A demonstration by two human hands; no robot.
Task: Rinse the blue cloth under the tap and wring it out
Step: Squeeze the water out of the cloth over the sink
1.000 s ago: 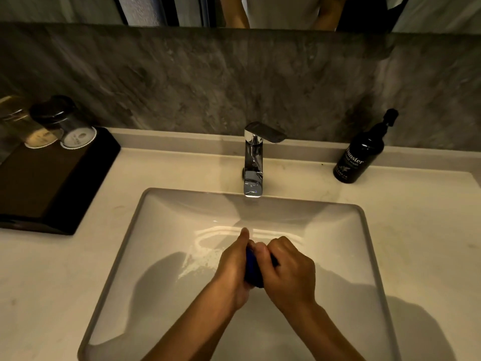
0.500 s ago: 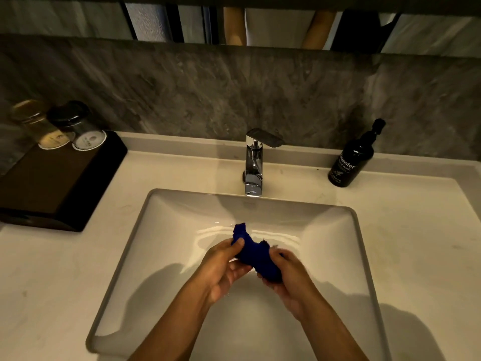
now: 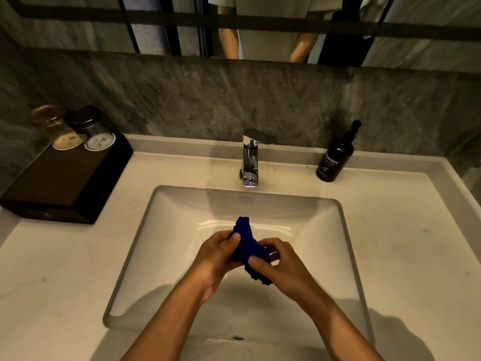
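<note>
The blue cloth (image 3: 248, 246) is bunched into a crumpled wad over the middle of the white sink basin (image 3: 166, 230). My left hand (image 3: 217, 255) pinches its left side with the thumb on top. My right hand (image 3: 282, 267) grips its lower right part, thumb across the fabric. One end of the cloth sticks up beyond my fingers toward the tap. The chrome tap (image 3: 251, 158) stands behind the basin; no water stream shows from its spout.
A black pump bottle (image 3: 335, 158) stands on the counter right of the tap. At the left, a dark tray (image 3: 65, 178) carries two upturned glasses (image 3: 75, 130). A mirror above the grey stone wall reflects a person's torso and arms.
One second ago both fists were clenched tight around the cloth. They have since loosened, and the cloth has spread out between my fingers, with one end now sticking up.
</note>
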